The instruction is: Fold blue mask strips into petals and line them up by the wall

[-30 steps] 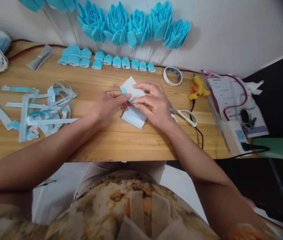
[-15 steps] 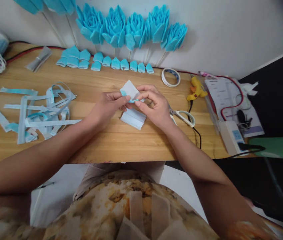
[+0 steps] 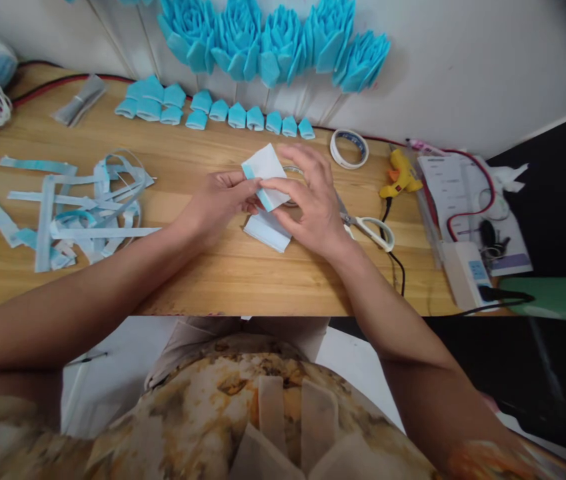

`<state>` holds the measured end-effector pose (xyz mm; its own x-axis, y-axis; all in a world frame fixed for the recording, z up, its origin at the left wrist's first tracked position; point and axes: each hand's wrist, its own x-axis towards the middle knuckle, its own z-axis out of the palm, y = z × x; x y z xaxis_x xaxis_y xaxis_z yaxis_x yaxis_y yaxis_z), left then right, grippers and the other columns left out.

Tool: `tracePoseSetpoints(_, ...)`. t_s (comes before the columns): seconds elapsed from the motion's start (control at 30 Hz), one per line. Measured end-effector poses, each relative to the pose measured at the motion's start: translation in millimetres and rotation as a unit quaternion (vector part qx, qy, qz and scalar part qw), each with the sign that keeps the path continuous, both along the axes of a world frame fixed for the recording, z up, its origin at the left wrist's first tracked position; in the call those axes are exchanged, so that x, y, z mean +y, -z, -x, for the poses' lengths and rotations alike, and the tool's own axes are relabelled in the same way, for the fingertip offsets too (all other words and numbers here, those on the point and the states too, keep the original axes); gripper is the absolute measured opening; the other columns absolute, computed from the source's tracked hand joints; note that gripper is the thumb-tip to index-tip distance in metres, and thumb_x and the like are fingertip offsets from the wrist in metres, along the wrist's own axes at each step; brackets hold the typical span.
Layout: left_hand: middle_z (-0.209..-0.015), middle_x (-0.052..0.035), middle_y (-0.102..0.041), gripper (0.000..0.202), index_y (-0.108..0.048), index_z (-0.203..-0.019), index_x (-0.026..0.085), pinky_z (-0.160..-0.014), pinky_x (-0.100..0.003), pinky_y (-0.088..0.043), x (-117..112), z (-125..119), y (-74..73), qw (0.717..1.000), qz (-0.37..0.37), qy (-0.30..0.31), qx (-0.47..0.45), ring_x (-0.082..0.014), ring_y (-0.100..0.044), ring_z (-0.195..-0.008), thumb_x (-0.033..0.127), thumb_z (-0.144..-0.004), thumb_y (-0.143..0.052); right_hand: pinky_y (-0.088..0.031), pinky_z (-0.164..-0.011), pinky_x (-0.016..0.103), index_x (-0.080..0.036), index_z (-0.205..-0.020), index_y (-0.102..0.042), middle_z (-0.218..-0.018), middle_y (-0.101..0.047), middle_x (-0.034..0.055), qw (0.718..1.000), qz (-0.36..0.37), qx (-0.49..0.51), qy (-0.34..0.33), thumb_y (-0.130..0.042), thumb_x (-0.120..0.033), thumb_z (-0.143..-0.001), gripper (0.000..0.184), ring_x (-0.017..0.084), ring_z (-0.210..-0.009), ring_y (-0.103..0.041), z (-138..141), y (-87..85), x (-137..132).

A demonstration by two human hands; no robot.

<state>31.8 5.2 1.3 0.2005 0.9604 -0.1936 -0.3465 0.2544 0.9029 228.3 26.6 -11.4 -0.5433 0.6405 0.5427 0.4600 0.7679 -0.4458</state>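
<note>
Both hands meet over the middle of the wooden table (image 3: 243, 280). My left hand (image 3: 215, 207) pinches the left edge of a small white and blue fabric piece (image 3: 263, 167). My right hand (image 3: 313, 203) pinches the same piece from the right with thumb and forefinger, its other fingers spread above. The piece stands tilted upward between the fingertips. Under the hands lies a small stack of pale blue fabric pieces (image 3: 265, 230) flat on the table.
Cut blue strips (image 3: 77, 210) lie at the left. A row of folded blue petals (image 3: 217, 113) lines the wall under blue fabric flowers (image 3: 273, 43). Scissors (image 3: 367, 227), a tape roll (image 3: 349, 147), a yellow glue gun (image 3: 400, 177) and a power strip (image 3: 467, 273) sit at the right.
The fabric piece has been turned and lifted more upright between both hands. My right hand's outer fingers have spread. The view shifted slightly.
</note>
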Motion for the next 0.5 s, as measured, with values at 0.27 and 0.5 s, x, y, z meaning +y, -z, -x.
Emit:
tracePoseSetpoints(0.27, -0.066, -0.0007, -0.068, 0.023, -0.07, -0.069, 0.013, -0.063, -0.022, -0.048, 1.1, -0.3, 0.7, 1.0, 0.005, -0.003, 0.007, -0.0084, -0.061, -0.057, 0.018, -0.091, -0.074, -0.027, -0.125, 0.071, -0.035, -0.107, -0.072, -0.149, -0.054, -0.0021, 0.999, 0.043, -0.003, -0.011, -0.066, -0.026, -0.09, 0.02, 0.034, -0.149, -0.041, -2.0, -0.8, 2.9)
tracePoseSetpoints(0.5, -0.068, -0.0023, -0.069, 0.023, -0.071, -0.067, 0.013, -0.062, -0.022, -0.049, 0.4, -0.6, 1.0, 1.0, 0.001, 0.008, -0.01, -0.0095, -0.06, -0.059, 0.02, -0.088, -0.078, -0.031, -0.123, 0.07, -0.033, -0.1, -0.075, -0.142, -0.059, 0.0, 0.999, 0.042, 0.023, 0.01, -0.066, -0.03, -0.092, 0.012, 0.035, -0.144, -0.046, -1.9, -0.4, 0.7)
